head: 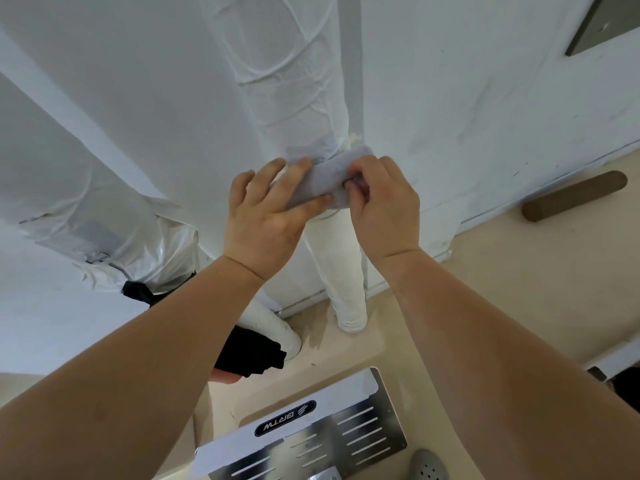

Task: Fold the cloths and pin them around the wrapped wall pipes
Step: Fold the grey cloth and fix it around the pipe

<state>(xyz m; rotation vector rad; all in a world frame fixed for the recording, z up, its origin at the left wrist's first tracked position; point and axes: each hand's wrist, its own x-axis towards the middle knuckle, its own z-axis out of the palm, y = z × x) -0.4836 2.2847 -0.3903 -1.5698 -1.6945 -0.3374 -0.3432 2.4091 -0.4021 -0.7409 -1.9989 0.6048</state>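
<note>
Your left hand [263, 216], fingers spread flat, presses the folded grey terry cloth [327, 174] onto the white tape-wrapped vertical pipe [341, 268] so the band cannot unwind. At its 3 o'clock, your right hand [384, 209] pinches the overlapping end, evidently for fastening; pin not discernible.

A slotted metal plate [346, 427] labelled BRTW lies on the beige floor [519, 254]. Just right of the plate sits a grey perforated object [427, 465]. Far beyond the plate, rightward, lies a brown bar [575, 195].

Cloth [330, 174] end hidden — under rt hand [384, 209].
</note>
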